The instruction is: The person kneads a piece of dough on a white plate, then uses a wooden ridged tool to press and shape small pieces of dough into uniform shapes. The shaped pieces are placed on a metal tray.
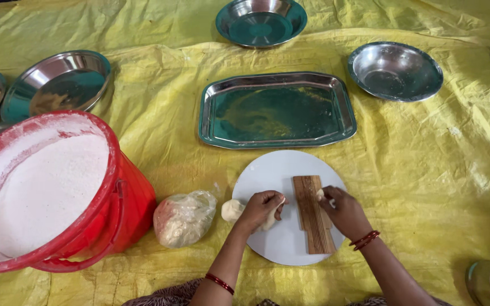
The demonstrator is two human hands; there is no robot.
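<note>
Two hands are busy over a round white board (267,170) that lies flat on a yellow sheet (426,170). The left hand (262,208) is curled up tight around a lump of pale dough (233,210). Part of the lump sticks out past the fingers on the left side and sits on the edge of the board. The right hand (342,211) has its fingers bent, and it pinches a small bit of dough (320,195) against the top right edge of a ridged wooden paddle (312,213). The paddle lies flat on the board, with its long side pointing up and down in the view. Both wrists wear red bangles.

Just left of the board is a clear bag of dough (184,219), resting on the sheet. Beside it stands a big red bucket (131,198), full of white flour. Above the board is a shiny steel tray (277,109) with nothing on it. Near the tray are three round steel bowls, one at the top (261,21), one at the right (395,71) and one at the left (58,85).
</note>
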